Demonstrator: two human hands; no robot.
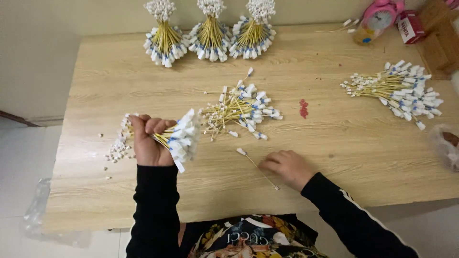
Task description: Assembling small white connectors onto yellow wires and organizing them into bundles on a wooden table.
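Your left hand [147, 143] is closed in a fist around a bundle of yellow wires [174, 137], held upright-tilted above the near left part of the wooden table [334, 157]; the bundle's white-and-blue connector ends fan out to the right of the fist, and its small white tips show on the far left side of it. Your right hand [287, 167] rests on the table with fingers curled, holding nothing that can be made out. A single loose wire [257, 168] lies just left of those fingers, apparently touching or nearly touching them. Its long axis runs diagonally: the white connector end points far and left, toward the bundle, and the thin end points near and right, beside your right wrist. Your right hand is clearly the nearer one to it. A loose pile of wires [239, 111] lies farther off at mid-table, a second pile [399, 91] at the far right, and three tied standing bundles [210, 36] along the far edge.
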